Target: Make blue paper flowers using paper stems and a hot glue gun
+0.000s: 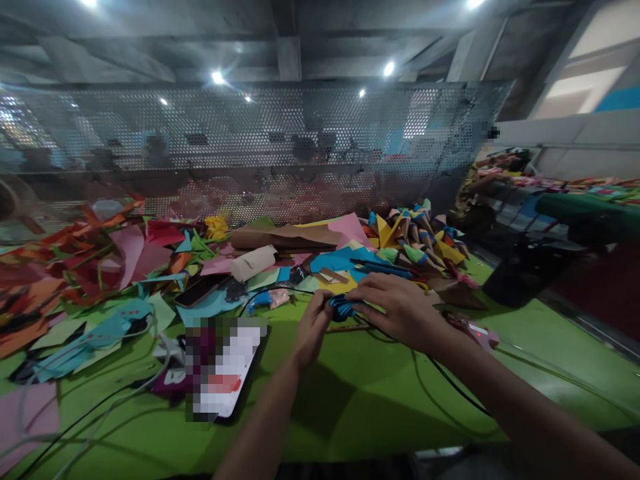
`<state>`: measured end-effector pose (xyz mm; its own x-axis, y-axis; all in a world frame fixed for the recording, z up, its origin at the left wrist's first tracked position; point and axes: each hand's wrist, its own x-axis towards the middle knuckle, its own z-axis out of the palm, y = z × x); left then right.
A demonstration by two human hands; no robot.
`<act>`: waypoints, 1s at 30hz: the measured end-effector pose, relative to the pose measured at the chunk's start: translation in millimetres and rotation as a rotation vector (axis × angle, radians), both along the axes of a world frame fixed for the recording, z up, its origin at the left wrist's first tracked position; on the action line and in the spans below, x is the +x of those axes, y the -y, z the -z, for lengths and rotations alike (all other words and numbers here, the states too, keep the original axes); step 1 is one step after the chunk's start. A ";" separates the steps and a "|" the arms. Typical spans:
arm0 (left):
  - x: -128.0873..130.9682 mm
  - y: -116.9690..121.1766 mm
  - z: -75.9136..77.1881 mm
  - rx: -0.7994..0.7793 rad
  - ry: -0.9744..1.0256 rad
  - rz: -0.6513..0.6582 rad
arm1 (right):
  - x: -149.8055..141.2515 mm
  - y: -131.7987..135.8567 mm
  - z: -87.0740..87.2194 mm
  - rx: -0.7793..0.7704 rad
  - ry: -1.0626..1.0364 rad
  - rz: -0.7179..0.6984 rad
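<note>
Over the green tabletop (320, 427), both hands meet at a small blue pleated piece of paper (343, 307) with several stacked folds. My left hand (315, 325) is closed on its left end, thumb along the near side. From the right, my right hand (400, 305) grips the other end with bent fingers, which partly hide the piece. A black cable (453, 380) runs behind the hands and out to the lower right. Just beyond them lie blue paper sheets (333, 260) and a small blue and pink packet (270, 300).
A phone with a lit screen (240, 370) rests left of my left arm, near white cables (100, 427). Coloured paper scraps (135, 260) heap along the back, with folded paper cones (410, 233) at right. A pink device (477, 333) shows a red light. Behind stands a perforated metal panel (280, 147).
</note>
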<state>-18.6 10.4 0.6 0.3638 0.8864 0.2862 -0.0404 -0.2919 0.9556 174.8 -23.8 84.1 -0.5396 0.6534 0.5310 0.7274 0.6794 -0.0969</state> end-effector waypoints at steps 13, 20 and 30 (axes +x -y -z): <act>-0.4 -9.8 8.2 -0.138 0.087 -0.080 | 2.4 3.0 8.2 -0.040 -0.361 0.038; 3.8 -5.4 4.1 -0.115 0.130 -0.073 | -16.5 -3.3 22.9 -0.235 -0.425 0.110; 4.4 -3.9 6.5 -0.076 0.176 -0.031 | -24.8 -6.4 30.4 -0.269 -0.496 0.118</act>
